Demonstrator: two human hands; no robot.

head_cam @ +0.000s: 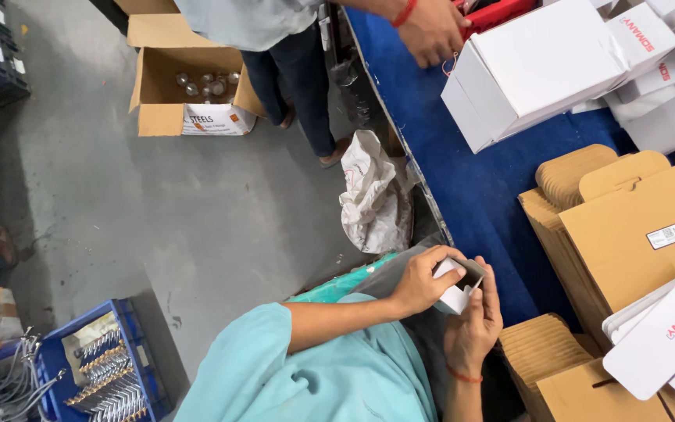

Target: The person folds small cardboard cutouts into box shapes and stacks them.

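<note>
My left hand point(419, 283) and my right hand point(474, 322) together hold a small white box point(456, 291) with an open grey inside, just off the near edge of the blue table point(478, 187). The left hand's fingers curl over the box's top flap. Its lower side rests in the right hand, which wears a red thread at the wrist. My teal sleeve and lap fill the space below.
A co-worker's hand point(431, 31) reaches beside a large white box point(533, 70). Brown flat cartons point(634, 227) and white flat boxes point(666, 336) are stacked at the right. On the floor are a white sack point(373, 199), an open carton point(193, 86) and a blue crate of metal parts point(103, 367).
</note>
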